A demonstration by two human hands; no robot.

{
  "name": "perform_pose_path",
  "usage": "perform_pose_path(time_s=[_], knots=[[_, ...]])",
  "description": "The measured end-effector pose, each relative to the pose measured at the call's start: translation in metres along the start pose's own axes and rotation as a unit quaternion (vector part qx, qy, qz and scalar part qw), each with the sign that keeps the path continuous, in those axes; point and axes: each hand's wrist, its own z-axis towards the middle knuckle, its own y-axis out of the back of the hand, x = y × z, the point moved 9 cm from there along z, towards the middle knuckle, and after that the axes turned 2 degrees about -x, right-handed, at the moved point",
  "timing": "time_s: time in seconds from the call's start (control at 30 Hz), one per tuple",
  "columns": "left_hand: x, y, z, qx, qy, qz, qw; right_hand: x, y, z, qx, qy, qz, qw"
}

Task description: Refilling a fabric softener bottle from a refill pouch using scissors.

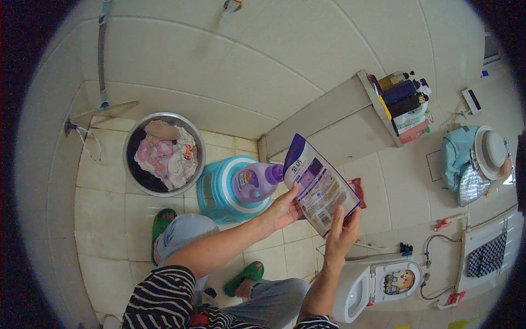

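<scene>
Above a tiled bathroom floor (104, 219), a person's left hand (285, 210) and right hand (342, 233) grasp a white-and-purple packet (323, 192) right of a purple bottle (253, 183), apparently inspecting it; turning it calls for one hand loosening.

Striped sleeves (163, 293), jeans (188, 234), green slippers (251, 272)

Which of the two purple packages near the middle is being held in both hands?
The flat, purple-edged pouch: the left hand and right hand both grip it. The rounded purple bottle is in neither hand.
</scene>
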Motion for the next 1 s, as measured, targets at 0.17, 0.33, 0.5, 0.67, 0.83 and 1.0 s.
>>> perform_pose_path(time_s=[0.17,0.33,0.5,0.67,0.83,1.0], knots=[[0.0007,-0.0024,0.0008,0.011,0.009,0.000,1.000,0.0010,0.0016,0.0043,-0.016,0.022,-0.014,1.000],[0.0007,-0.0023,0.0009,0.018,0.012,-0.001,1.000,-0.0046,0.0021,0.0066,-0.030,0.053,-0.033,0.998],[0.0002,-0.0011,0.0010,0.007,0.008,-0.004,1.000,-0.0040,0.0041,0.0065,-0.043,0.072,-0.069,0.994],[0.0006,-0.0006,0.0019,0.007,0.006,-0.005,1.000,-0.0017,0.0059,0.0070,-0.052,0.077,-0.080,0.992],[0.0006,-0.0024,0.0002,0.006,0.011,-0.001,1.000,-0.0007,0.0057,0.0089,-0.049,0.081,-0.079,0.992],[-0.0010,-0.0015,0.0014,0.014,0.008,-0.001,1.000,0.0012,0.0043,0.0099,-0.058,0.098,-0.073,0.991]])
